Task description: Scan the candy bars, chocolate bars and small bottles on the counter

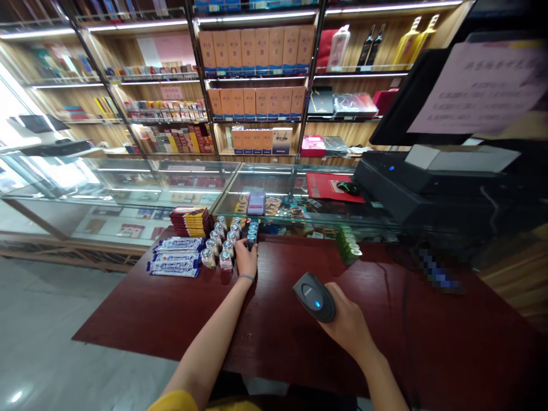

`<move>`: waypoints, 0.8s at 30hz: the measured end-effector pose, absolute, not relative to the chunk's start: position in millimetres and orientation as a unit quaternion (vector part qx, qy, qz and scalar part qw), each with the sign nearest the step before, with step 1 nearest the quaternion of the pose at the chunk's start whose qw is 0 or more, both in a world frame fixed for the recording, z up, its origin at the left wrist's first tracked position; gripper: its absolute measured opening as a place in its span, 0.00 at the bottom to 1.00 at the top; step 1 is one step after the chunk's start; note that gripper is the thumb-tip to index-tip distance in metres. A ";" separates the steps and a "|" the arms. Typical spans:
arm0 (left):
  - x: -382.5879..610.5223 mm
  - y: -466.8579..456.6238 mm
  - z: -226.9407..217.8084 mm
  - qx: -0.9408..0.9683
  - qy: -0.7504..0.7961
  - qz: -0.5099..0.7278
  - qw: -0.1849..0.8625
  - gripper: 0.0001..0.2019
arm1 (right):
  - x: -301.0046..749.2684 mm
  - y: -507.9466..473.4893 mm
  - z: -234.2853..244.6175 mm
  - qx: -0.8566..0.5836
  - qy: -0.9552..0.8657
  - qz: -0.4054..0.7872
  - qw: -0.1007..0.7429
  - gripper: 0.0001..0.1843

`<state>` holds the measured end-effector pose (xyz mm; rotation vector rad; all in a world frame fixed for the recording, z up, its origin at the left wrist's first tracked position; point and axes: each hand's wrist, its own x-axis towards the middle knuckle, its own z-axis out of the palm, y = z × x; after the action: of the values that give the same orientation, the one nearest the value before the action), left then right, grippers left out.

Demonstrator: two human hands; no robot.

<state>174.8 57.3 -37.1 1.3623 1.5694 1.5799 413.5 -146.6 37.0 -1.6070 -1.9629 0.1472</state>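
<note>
My right hand (347, 324) grips a black handheld barcode scanner (314, 297) with a blue light, held over the dark red counter (274, 325). My left hand (247, 260) reaches forward, fingers closed around a small blue-capped bottle (251, 238) at the near end of a row of such bottles. Beside it stand several small clear jars with silver lids (220, 242). Left of the jars lie blue-and-white candy packs (175, 257) and a stack of red-and-yellow packs (190, 221).
A green pack of small bottles (347, 245) sits right of middle. A glass display case (278, 194) runs behind the counter, with a red mouse pad and mouse (347, 187). A black register and monitor (428, 171) stand at right. Stocked shelves (257, 85) fill the back wall.
</note>
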 end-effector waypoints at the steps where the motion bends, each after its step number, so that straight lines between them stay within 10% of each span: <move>1: 174.9 57.5 -37.6 0.505 0.582 0.580 0.264 0.14 | 414.0 -146.7 37.3 -0.604 -0.738 0.056 0.297 0.13; 14: 189.7 21.0 -18.3 0.590 0.451 0.647 0.171 0.21 | 427.6 -154.5 41.2 -0.626 -0.715 0.055 0.307 0.15; 24: 320.7 1.7 -16.6 0.650 0.325 0.564 0.392 0.18 | 470.1 -188.7 50.2 -0.694 -0.648 0.028 0.311 0.16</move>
<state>320.7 1.7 -16.6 1.6513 0.8244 1.4328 470.1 -188.7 50.2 -1.8330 -1.7105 0.0729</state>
